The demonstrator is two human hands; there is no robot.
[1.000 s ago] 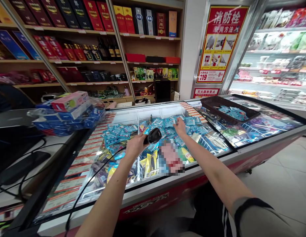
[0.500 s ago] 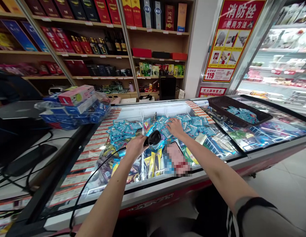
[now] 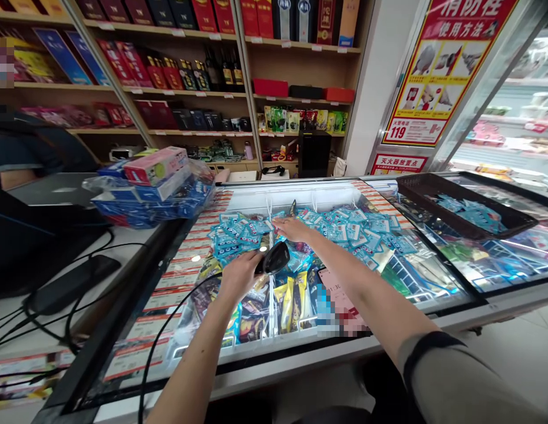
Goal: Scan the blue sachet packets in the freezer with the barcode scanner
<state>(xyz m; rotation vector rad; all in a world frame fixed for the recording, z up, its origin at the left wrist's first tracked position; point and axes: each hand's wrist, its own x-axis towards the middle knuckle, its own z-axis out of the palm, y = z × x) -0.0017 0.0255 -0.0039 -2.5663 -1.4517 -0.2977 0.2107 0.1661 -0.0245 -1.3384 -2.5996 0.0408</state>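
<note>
My left hand is wrapped round the handle of a black handheld barcode scanner, its cable trailing down to the left. The scanner's head points right, above the glass top of a chest freezer. Beyond it, my right hand reaches out with its fingers stretched leftward, at the edge of a spread of small light-blue packets. More blue packets lie to the right of this hand. Whether the fingertips touch a packet I cannot tell. A phone lies under my right forearm, partly blurred out.
A brown tray holding blue packets stands on the freezer at right. At left are plastic-wrapped blue boxes and cables on a counter. A person's arm shows at far left. Shelves of boxes and bottles line the back.
My right hand has moved left across the packets, from the right-hand spread toward the left one. My left hand still holds the scanner. The whole view has shifted slightly.
</note>
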